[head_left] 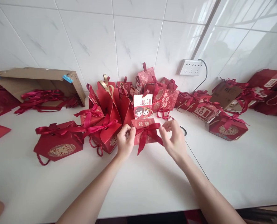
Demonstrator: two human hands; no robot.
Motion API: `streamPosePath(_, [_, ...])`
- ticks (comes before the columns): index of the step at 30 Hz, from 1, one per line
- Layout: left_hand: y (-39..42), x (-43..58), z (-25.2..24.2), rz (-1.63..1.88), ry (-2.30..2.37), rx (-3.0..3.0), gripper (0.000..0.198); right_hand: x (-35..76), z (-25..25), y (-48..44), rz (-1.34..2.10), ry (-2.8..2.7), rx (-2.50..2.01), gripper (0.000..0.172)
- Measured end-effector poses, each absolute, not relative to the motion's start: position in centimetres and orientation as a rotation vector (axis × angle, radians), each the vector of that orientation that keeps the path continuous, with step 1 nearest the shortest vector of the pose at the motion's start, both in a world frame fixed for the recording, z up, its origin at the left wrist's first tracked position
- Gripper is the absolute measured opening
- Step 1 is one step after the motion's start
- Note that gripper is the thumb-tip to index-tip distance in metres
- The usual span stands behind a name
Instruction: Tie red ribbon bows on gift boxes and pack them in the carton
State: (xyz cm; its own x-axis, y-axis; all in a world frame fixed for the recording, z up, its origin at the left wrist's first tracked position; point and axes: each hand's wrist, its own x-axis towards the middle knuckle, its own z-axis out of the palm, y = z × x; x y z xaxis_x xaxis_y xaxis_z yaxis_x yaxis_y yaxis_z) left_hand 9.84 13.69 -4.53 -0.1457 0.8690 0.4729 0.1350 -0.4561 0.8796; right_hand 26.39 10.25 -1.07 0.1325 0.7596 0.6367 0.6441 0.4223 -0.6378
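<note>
A small red gift box with a dark red ribbon bow stands on the white table in front of me. Its white flap with two cartoon figures stands upright behind the bow. My left hand pinches the bow's left loop, fingers closed. My right hand pinches the bow's right loop with thumb and forefinger, other fingers curled.
Several red gift boxes with ribbons crowd behind and to the left, one with a gold emblem. A cardboard box with ribbons lies at the back left. More red boxes and bags sit right. A wall socket hangs behind.
</note>
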Motion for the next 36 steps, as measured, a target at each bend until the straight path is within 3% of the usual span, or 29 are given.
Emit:
streamPosePath(3, [13.6,9.8,-4.3,1.62,1.172,1.502,0.031,25.7,-1.3,9.5,-0.268,-1.957,-0.933,0.03])
streamPosePath(5, [13.6,9.8,-4.2,1.61,1.166,1.46,0.031,25.1,-1.9,9.5,-0.335,-2.183,-0.84,0.039])
streamPosePath(8, [13.6,9.7,-4.0,1.568,1.146,1.388,0.031,24.6,-2.8,10.1,-0.399,-2.276,-0.872,0.03])
streamPosePath(17, [14.0,8.7,-2.3,1.129,1.303,1.565,0.04,25.0,-3.1,10.4,-0.407,-2.017,-0.869,0.016])
streamPosePath(22, [13.9,8.5,-1.9,1.422,1.342,1.989,0.015,24.3,-3.2,10.1,-0.501,-1.956,-0.835,0.016])
streamPosePath(26, [14.0,8.7,-2.1,1.349,1.055,2.108,0.033,23.8,-3.5,9.9,-0.435,-1.991,-0.736,0.009])
streamPosePath(31, [14.0,8.5,-1.7,1.27,1.019,1.955,0.015,23.5,-3.3,9.3,-0.395,-2.083,-0.648,0.006])
streamPosePath(36, [14.0,8.4,-1.6,1.219,1.091,1.979,0.017,23.2,-3.2,8.7,-0.434,-2.112,-0.631,0.013])
